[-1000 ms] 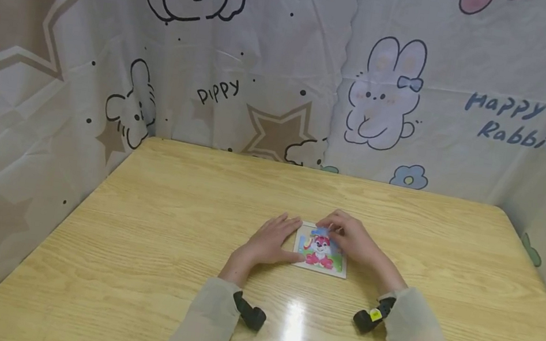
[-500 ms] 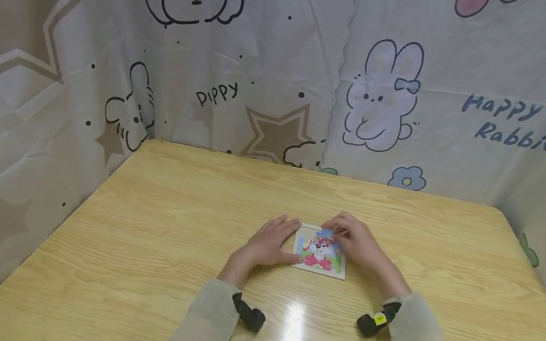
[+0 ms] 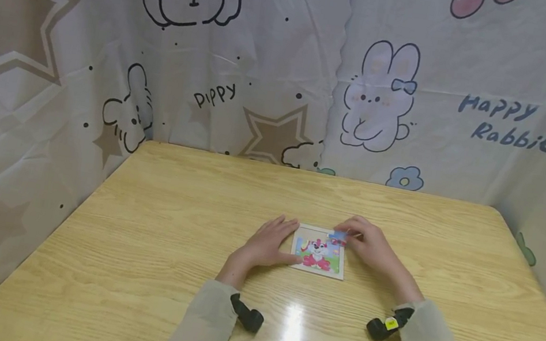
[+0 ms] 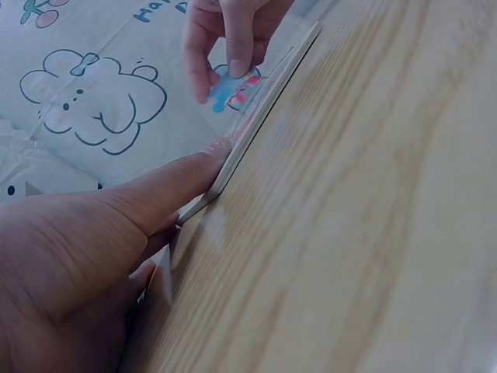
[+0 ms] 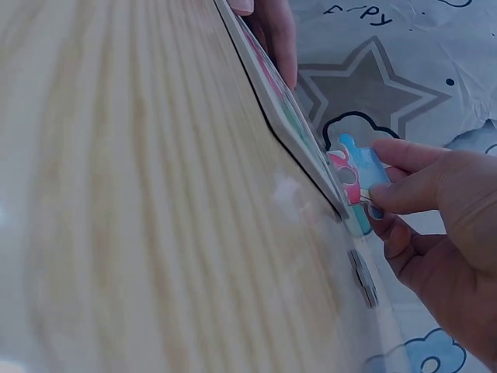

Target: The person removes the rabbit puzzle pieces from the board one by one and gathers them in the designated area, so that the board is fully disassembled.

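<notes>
A square picture puzzle with a pink-and-white animal lies on the table. My left hand rests along its left side, thumb on the lower left edge and fingers stretched toward the upper left corner. My right hand pinches a blue-and-pink puzzle piece over the board's upper right corner. In the left wrist view the piece is tilted above the board's surface. The right wrist view shows thumb and fingers gripping the piece. Part of the board's top shows bare backing.
In the right wrist view, a small flat object lies beside the board, partly out of sight behind the right hand in the head view. The wooden table meets a printed cloth at its back edge.
My right hand has moved to the right, carrying the piece from the upper middle of the picture to the upper right corner. My left hand has stayed on the board.
</notes>
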`<state>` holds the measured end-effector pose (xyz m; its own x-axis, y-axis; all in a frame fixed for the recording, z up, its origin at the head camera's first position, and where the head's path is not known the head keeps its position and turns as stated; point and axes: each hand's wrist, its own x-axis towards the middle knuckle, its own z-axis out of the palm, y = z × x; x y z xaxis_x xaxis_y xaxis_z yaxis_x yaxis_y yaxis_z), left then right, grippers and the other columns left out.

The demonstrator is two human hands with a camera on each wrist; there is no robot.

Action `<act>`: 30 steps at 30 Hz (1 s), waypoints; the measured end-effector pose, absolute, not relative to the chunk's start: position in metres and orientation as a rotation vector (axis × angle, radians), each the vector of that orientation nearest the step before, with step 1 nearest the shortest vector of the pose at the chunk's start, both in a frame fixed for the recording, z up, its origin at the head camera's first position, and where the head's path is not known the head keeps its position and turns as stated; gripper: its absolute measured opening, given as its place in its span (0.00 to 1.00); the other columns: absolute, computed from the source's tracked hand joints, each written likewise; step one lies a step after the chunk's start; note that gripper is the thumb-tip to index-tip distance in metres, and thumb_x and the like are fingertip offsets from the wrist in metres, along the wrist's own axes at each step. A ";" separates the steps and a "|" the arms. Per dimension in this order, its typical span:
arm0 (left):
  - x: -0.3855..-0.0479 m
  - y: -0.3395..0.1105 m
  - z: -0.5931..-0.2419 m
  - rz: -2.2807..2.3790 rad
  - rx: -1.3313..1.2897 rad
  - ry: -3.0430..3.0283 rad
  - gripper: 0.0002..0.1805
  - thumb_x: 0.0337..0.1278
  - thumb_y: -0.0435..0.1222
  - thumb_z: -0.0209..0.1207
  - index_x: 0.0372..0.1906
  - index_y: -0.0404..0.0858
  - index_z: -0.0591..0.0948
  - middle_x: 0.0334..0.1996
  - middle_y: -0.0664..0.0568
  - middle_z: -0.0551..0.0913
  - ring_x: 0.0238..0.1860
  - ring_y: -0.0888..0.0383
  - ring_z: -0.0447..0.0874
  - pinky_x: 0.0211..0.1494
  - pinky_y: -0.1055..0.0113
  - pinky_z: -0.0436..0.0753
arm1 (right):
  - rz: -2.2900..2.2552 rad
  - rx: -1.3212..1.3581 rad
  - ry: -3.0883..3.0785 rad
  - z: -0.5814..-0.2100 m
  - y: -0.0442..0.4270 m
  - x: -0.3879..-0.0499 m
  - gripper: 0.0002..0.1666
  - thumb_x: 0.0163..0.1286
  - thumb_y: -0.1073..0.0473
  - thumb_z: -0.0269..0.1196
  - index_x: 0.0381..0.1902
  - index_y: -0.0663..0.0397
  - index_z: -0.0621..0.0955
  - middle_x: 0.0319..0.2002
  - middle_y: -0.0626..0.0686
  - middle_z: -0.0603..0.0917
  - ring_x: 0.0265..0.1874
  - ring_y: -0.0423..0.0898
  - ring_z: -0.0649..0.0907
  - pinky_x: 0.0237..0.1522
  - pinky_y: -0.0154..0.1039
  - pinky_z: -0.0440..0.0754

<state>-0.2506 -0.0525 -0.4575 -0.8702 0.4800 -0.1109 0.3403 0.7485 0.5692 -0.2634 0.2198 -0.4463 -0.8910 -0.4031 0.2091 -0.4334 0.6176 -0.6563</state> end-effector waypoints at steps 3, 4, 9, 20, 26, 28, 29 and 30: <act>-0.251 -0.053 -0.458 0.814 0.644 2.696 0.47 0.57 0.56 0.62 0.77 0.46 0.57 0.78 0.55 0.55 0.81 0.51 0.41 0.83 0.51 0.44 | 1.149 0.686 -2.793 -0.447 0.226 -0.262 0.17 0.67 0.73 0.57 0.50 0.55 0.84 0.48 0.53 0.83 0.50 0.51 0.82 0.55 0.44 0.83; -0.251 -0.053 -0.459 0.815 0.644 2.697 0.47 0.57 0.56 0.62 0.77 0.46 0.57 0.78 0.55 0.55 0.81 0.51 0.41 0.83 0.51 0.44 | 1.145 0.677 -2.793 -0.447 0.228 -0.262 0.17 0.67 0.73 0.57 0.50 0.55 0.84 0.48 0.53 0.83 0.50 0.51 0.82 0.55 0.44 0.83; -0.251 -0.052 -0.458 0.814 0.642 2.696 0.47 0.57 0.56 0.62 0.77 0.47 0.57 0.79 0.55 0.55 0.81 0.51 0.41 0.83 0.51 0.44 | 1.099 0.652 -2.778 -0.449 0.239 -0.260 0.18 0.66 0.75 0.58 0.49 0.56 0.84 0.47 0.55 0.83 0.49 0.53 0.82 0.53 0.49 0.84; -0.249 -0.053 -0.456 0.820 0.656 2.688 0.47 0.58 0.55 0.62 0.77 0.45 0.56 0.79 0.53 0.55 0.81 0.50 0.41 0.83 0.49 0.44 | 1.037 0.550 -2.813 -0.448 0.262 -0.253 0.18 0.68 0.73 0.57 0.51 0.53 0.84 0.48 0.53 0.83 0.50 0.48 0.80 0.51 0.33 0.80; -0.248 -0.053 -0.455 0.838 0.661 2.679 0.46 0.58 0.54 0.62 0.77 0.44 0.57 0.78 0.52 0.55 0.81 0.49 0.41 0.83 0.49 0.44 | 1.004 0.535 -2.804 -0.448 0.274 -0.251 0.18 0.67 0.73 0.57 0.50 0.54 0.84 0.48 0.53 0.83 0.49 0.46 0.80 0.50 0.29 0.79; -0.248 -0.053 -0.454 0.846 0.661 2.676 0.46 0.58 0.55 0.62 0.77 0.43 0.57 0.78 0.51 0.55 0.81 0.49 0.41 0.83 0.50 0.43 | 0.993 0.532 -2.793 -0.449 0.277 -0.250 0.17 0.67 0.73 0.57 0.49 0.54 0.85 0.47 0.54 0.83 0.48 0.44 0.80 0.48 0.28 0.79; -0.247 -0.053 -0.453 0.848 0.663 2.675 0.46 0.58 0.55 0.62 0.77 0.43 0.57 0.78 0.51 0.55 0.81 0.49 0.40 0.83 0.50 0.43 | 0.989 0.529 -2.784 -0.449 0.279 -0.250 0.17 0.67 0.73 0.58 0.48 0.55 0.85 0.46 0.54 0.84 0.47 0.42 0.79 0.48 0.27 0.79; -0.247 -0.053 -0.453 0.853 0.665 2.674 0.47 0.58 0.55 0.62 0.77 0.43 0.57 0.78 0.51 0.55 0.81 0.49 0.40 0.83 0.50 0.42 | 0.985 0.525 -2.780 -0.450 0.280 -0.249 0.17 0.66 0.73 0.58 0.48 0.54 0.85 0.46 0.54 0.84 0.46 0.41 0.79 0.47 0.25 0.79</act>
